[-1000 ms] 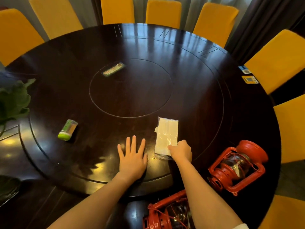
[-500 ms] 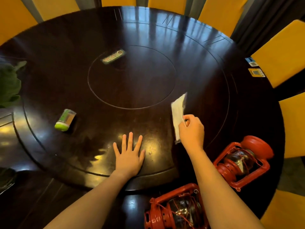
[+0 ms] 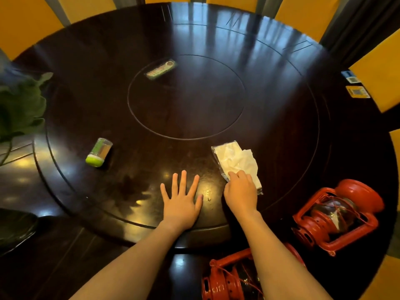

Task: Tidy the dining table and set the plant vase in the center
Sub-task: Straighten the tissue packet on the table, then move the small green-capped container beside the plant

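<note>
My right hand (image 3: 240, 192) grips a white tissue packet (image 3: 234, 161) with a loose tissue sticking out, pressed against the dark round table (image 3: 270, 118). Flat on the turntable's near rim lies my left hand (image 3: 181, 202), fingers spread and holding nothing. Green plant leaves (image 3: 20, 105) show at the far left edge; the vase itself is out of sight. A small green-capped bottle (image 3: 99, 152) lies on its side left of my hands. A flat colourful packet (image 3: 160, 68) rests at the edge of the inner circle.
Two red lanterns lie on the table's near right, one (image 3: 337, 215) beside my right arm and one (image 3: 231, 278) at the bottom edge. Small cards (image 3: 357, 92) sit at the right rim. Yellow chairs (image 3: 376, 68) ring the table. A dark object (image 3: 15, 230) sits bottom left.
My right hand lifted the tissue packet upright off the table, then brought it back down flat with a tissue now pulled loose. The left hand stayed put.
</note>
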`<state>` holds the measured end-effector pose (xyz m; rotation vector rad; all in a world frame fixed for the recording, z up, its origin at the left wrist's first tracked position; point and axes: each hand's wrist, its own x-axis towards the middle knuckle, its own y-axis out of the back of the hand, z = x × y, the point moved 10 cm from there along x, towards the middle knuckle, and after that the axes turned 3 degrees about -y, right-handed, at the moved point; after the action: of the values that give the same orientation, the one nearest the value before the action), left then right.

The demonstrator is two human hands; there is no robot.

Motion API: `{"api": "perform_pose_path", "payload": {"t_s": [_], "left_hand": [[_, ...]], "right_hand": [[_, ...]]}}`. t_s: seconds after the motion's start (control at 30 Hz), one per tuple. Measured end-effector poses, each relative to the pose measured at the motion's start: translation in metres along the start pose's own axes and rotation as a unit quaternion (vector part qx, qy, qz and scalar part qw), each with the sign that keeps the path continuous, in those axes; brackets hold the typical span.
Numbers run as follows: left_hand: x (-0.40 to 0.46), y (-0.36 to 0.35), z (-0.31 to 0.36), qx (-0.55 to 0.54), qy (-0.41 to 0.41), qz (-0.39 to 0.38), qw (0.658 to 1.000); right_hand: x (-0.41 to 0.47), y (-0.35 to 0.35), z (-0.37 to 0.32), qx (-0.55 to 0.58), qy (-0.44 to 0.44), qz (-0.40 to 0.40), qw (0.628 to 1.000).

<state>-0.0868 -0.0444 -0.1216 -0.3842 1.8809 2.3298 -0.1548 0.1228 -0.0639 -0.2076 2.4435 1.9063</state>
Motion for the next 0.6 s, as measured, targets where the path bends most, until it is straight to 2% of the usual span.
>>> {"api": "perform_pose_path", "payload": {"t_s": [0.17,0.27,0.4,0.5,0.6], "left_hand": [[0.001,0.003,0.001,-0.003,-0.015,-0.005,1.000],[-0.001,0.018,-0.003,0.015,-0.056,0.024,0.998],[-0.008,0.048,-0.028,-0.021,-0.092,0.080,0.992],[-0.011,0.073,-0.076,-0.029,-0.045,0.110,0.992],[-0.012,0.094,-0.130,-0.040,0.023,0.122,0.991]], "right_hand": [[-0.008,-0.004,-0.010,-0.067,-0.025,-0.012,0.997],[-0.013,-0.002,-0.028,-0.099,-0.037,-0.001,0.994],[-0.018,-0.006,-0.080,-0.038,0.041,0.040,0.998],[-0.020,-0.022,-0.127,0.008,0.107,0.046,0.993],[-0.018,-0.052,-0.162,0.015,0.140,0.005,0.990]]}}
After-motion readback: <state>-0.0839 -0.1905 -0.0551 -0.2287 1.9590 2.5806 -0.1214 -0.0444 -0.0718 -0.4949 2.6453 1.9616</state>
